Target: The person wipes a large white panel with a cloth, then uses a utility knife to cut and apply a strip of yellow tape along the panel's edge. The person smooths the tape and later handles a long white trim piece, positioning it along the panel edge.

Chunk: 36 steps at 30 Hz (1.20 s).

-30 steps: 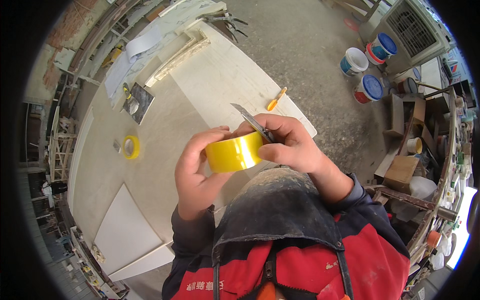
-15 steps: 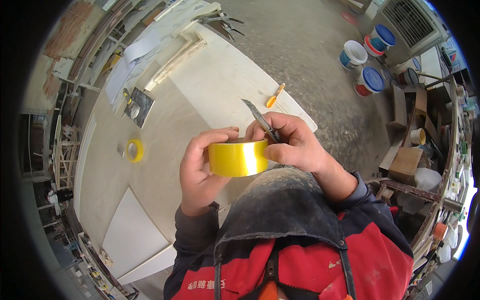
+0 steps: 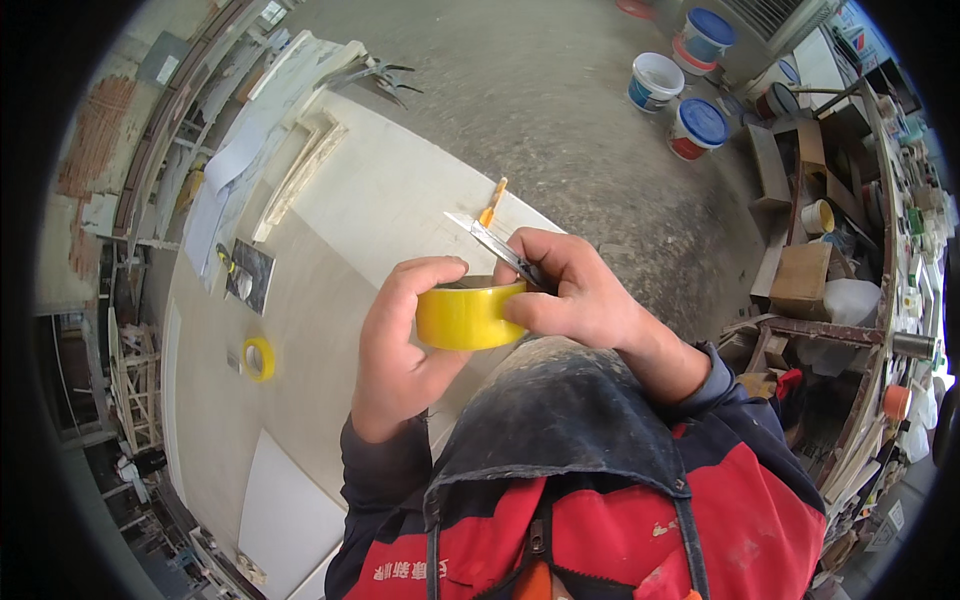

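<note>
Yellow adhesive-tape roll is held upright between left hand and right hand, before a dark apron; left fingers are clamped on its left side; right fingers are clamped on a utility knife, thumb touching the roll; second tape roll lies on the bench.

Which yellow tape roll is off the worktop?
The held roll, between left hand and right hand; the other roll lies leftward on the worktop.

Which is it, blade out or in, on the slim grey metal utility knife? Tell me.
Out: the pointed silver blade projects beyond the knife's handle in the right hand.
</note>
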Tool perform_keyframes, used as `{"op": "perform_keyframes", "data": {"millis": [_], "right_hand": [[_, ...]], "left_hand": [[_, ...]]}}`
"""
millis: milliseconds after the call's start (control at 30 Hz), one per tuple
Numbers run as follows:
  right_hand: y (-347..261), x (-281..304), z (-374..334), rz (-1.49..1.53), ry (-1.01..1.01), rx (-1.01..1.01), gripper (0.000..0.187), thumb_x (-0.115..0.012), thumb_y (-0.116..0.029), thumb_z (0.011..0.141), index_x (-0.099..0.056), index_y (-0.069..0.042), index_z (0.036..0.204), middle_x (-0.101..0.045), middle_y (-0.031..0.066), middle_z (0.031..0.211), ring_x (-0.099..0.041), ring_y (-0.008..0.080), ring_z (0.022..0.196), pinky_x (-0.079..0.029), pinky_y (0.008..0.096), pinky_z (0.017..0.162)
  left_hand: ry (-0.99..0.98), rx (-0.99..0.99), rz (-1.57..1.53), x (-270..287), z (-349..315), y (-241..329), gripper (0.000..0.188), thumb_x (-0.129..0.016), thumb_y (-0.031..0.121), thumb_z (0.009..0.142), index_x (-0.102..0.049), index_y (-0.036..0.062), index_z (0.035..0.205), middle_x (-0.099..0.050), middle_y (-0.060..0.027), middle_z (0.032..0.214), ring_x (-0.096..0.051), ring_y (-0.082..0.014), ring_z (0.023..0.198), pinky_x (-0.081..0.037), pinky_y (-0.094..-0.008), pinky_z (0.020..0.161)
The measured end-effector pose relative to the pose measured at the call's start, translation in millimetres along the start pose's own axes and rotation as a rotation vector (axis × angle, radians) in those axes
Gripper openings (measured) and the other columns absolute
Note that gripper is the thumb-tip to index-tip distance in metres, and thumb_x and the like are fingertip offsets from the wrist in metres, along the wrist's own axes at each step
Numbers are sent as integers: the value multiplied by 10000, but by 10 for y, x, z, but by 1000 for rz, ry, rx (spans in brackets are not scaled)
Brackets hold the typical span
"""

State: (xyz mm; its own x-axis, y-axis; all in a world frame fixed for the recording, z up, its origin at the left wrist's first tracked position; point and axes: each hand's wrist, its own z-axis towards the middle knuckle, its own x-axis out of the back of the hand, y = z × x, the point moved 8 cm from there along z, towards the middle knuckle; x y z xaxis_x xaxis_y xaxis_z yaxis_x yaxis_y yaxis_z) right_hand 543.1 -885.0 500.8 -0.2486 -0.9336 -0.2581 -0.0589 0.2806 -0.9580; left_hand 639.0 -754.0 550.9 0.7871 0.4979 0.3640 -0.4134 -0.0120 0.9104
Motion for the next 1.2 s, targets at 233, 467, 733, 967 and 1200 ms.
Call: {"op": "perform_keyframes", "data": {"millis": [233, 467, 733, 967, 1200], "right_hand": [[-99, 379, -13, 24, 30, 43, 161, -727, -84, 844, -625, -43, 961, -622, -19, 843, -556, 54, 723, -440, 227, 634], [-112, 1051, 39, 296, 316, 145, 58, -709, -50, 894, -660, -57, 923, -689, 27, 934, -457, 13, 581, -332, 187, 501], [-124, 610, 163, 627, 26, -65, 232, -624, -15, 931, -675, 19, 1154, -640, 11, 808, -399, 33, 493, -283, 216, 447], [-48, 571, 264, 705, -75, -176, 195, -590, -5, 925, -664, 38, 1100, -570, 0, 705, -419, 53, 497, -301, 226, 456], [187, 439, 238, 736, -177, -323, 203, -592, -10, 902, -678, 17, 1085, -600, -5, 761, -443, 38, 548, -328, 217, 485]], "left_hand": [[-333, 155, -109, -215, 183, -34, 489, -792, 57, 768, -609, -10, 1217, -665, -100, 1140, -638, -195, 1038, -480, -335, 952], [43, 157, -49, -400, 331, 51, 415, -804, 28, 782, -635, -1, 1159, -673, -87, 1089, -628, -198, 1044, -473, -322, 929], [349, -221, 597, -630, 478, 251, 432, -830, 21, 799, -631, 0, 1182, -660, -111, 1172, -624, -260, 1040, -484, -379, 922], [448, -195, 889, -800, 444, 323, 436, -817, 34, 799, -643, 6, 1197, -666, -136, 1206, -593, -373, 1122, -446, -467, 993], [534, -5, 972, -860, 183, 224, 401, -802, 110, 805, -672, 61, 1181, -692, -115, 1190, -619, -334, 1149, -364, -465, 1011]]}}
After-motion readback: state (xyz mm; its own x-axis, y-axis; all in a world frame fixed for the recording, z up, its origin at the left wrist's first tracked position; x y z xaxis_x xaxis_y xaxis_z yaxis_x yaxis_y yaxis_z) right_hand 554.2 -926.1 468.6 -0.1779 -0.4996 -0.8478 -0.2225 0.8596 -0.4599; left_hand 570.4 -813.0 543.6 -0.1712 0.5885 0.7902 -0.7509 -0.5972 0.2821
